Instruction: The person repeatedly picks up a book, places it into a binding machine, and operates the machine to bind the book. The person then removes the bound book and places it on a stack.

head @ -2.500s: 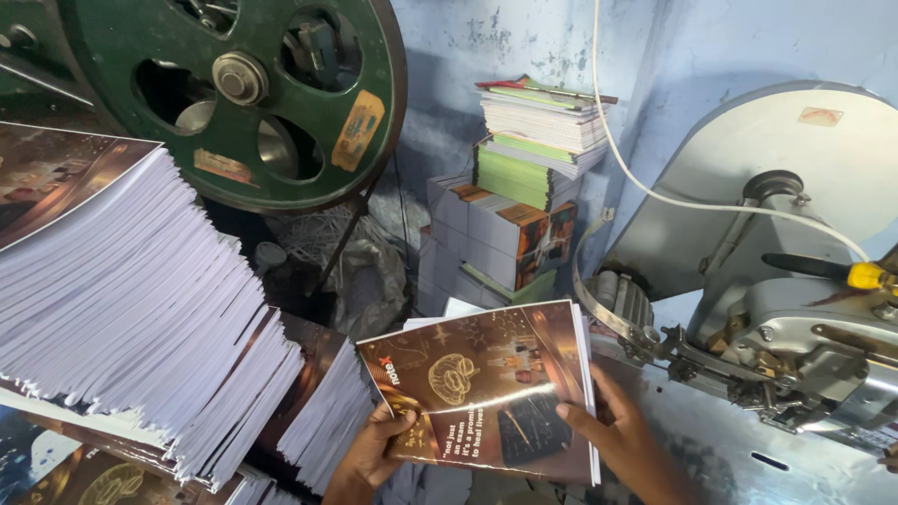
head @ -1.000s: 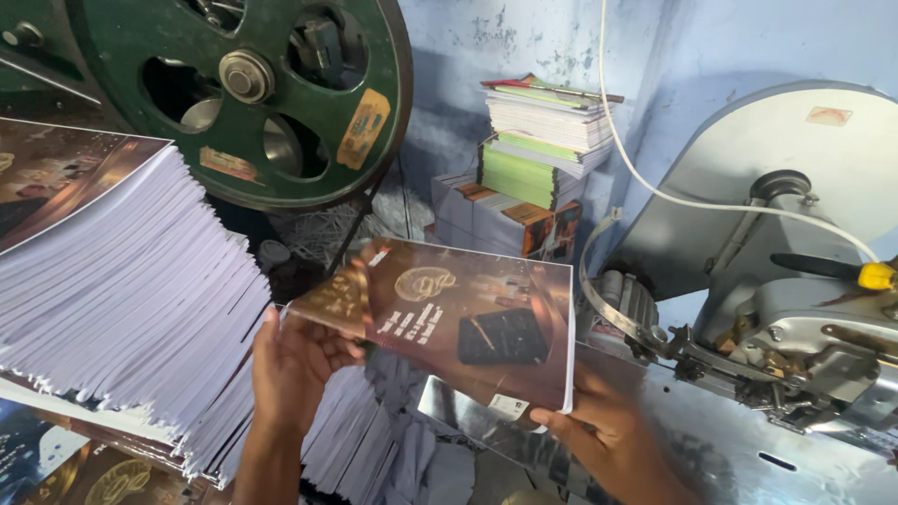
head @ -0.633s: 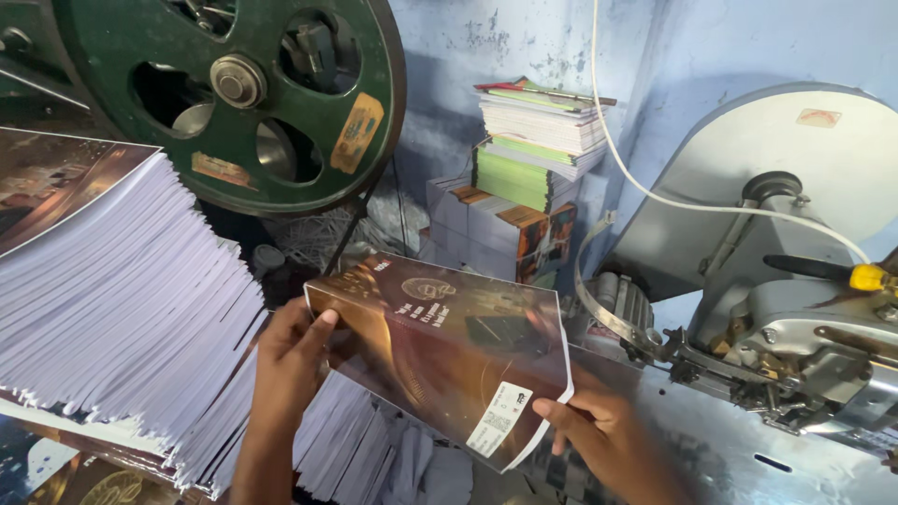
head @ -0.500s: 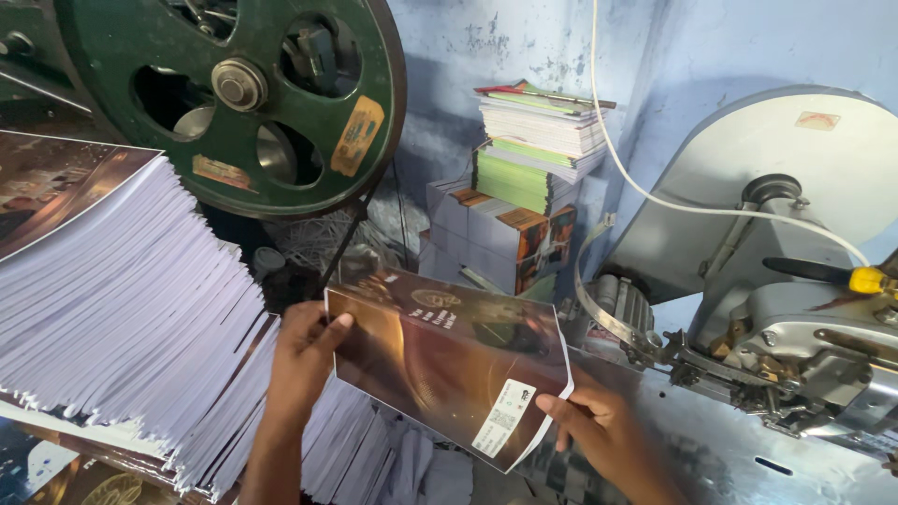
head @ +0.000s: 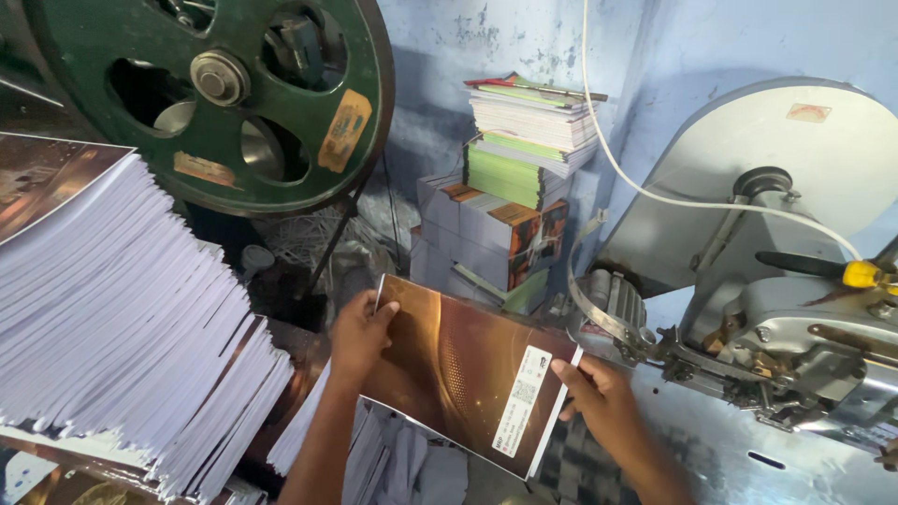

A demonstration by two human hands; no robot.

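A glossy brown booklet (head: pixel 463 374) is being held flat between both hands, just above a loose heap of pages at the bottom edge of the frame. The left hand (head: pixel 360 332) is closed on the booklet's upper left corner, fingers curled over the edge; the right hand (head: pixel 599 397) is pinched shut on the lower right edge, beside a white label strip (head: pixel 520 413). Looks like the booklet is being squared up or turned for the stitching machine (head: pixel 795 346) on the right, so a steady two-handed grip and a clean line-up of the spine would be called for.

To the left, a tall slanted stack of unbound sheets (head: pixel 112 318) is piled up. Farther back, a big green flywheel (head: pixel 215 93) and a pile of finished books (head: pixel 519 187) are set against the blue wall.

What carries the heap can't be made out, and the machine's head is cut off at the right edge.
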